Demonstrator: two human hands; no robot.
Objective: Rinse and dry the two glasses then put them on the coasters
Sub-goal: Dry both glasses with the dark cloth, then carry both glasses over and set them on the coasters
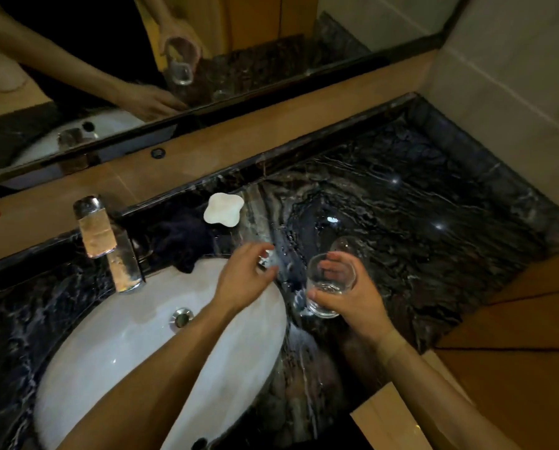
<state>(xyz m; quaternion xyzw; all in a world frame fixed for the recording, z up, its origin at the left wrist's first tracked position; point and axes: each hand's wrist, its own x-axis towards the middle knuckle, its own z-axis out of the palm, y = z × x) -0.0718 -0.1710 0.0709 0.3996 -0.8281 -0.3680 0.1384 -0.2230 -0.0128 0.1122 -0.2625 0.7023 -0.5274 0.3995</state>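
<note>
While I watched the head view, these were my readings.
Right hand (352,293): gripped a clear glass (330,287) over the dark marble counter (434,222), beside the basin (125,352).
Left hand (245,277): fingers loose, nothing held, reaching toward something blurred at the basin edge (possibly the second glass).
Coaster (223,210): white, bare.
Progress: early, I judged; placing remained.

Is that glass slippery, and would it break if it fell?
Probably slippery: the glass is smooth and clear, and the counter near it looks splashed, so it may be wet. Likely fragile: it looks thin, and the counter seems to be hard stone. The right hand wraps round it, which should help.
</note>
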